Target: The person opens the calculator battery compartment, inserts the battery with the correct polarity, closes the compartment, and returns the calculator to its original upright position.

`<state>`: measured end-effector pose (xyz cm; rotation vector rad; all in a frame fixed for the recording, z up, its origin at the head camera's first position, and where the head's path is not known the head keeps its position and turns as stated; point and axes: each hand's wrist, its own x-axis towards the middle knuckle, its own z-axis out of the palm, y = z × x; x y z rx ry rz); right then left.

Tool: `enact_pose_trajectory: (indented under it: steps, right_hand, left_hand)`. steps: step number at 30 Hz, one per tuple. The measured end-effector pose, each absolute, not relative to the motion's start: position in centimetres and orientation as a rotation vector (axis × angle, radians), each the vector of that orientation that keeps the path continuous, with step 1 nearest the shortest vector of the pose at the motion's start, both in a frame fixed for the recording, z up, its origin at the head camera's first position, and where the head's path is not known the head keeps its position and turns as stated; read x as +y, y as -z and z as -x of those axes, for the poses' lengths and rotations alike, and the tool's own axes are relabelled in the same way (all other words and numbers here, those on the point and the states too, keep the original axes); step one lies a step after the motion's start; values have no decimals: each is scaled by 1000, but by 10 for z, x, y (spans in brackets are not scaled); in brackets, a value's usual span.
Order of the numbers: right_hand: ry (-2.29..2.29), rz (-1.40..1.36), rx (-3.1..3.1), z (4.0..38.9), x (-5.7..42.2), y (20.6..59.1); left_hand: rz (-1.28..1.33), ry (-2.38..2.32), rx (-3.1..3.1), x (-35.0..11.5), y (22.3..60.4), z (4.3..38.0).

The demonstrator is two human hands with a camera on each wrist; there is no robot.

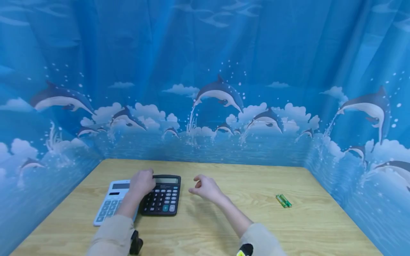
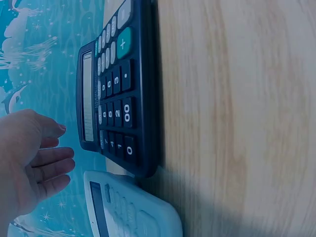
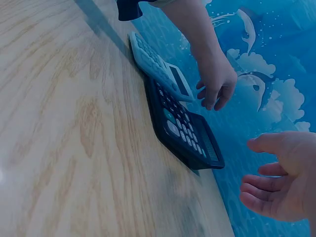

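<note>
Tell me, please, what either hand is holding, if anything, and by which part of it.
Nothing is held: the left hand is empty near the black calculator, and the right hand is empty in the air beside it.

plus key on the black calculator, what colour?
Teal green; the plus key shows best in the left wrist view.

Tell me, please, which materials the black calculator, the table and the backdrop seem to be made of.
Black calculator: likely hard plastic, satin, from its smooth moulded edges. Table: wood or wood-print laminate, fairly matt; grain shows, core hidden. Backdrop: perhaps fabric or plastic sheet, slightly glossy, softly folded.
</note>
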<state>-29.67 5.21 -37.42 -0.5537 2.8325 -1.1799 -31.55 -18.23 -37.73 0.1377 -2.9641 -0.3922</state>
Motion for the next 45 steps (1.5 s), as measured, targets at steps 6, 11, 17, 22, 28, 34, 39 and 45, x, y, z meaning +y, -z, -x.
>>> enact_pose_trajectory:
  steps: [6,11,17,22,28,34,39,45]
  right_hand:
    - [1183,554,2824,299,43,378]
    - [1145,557,2794,298,35,386]
    - [994,610,2825,293,23,397]
    - [712,639,2916,290,14,402]
    - [552,699,2955,287,6,409]
    - [577,771,2958,282,1,414]
    - [593,792,2974,279,-4,417]
    - [561,811,2980,279,-9,420]
  left_hand:
    - [-201,528,-2999,-181,382,319]
    - [-182,602,-3031,-179,385,320]
    - [-125,583,-3048,-176,388,321]
    - [-97,410,-3083,-176,393,322]
    - [-95,291,-3093,-174,399,322]
    - [-138,306,-3076,-174,401,325]
    - [-164,337,-3071,-174,398,325]
    - [-194,349,-3091,-174,396,325]
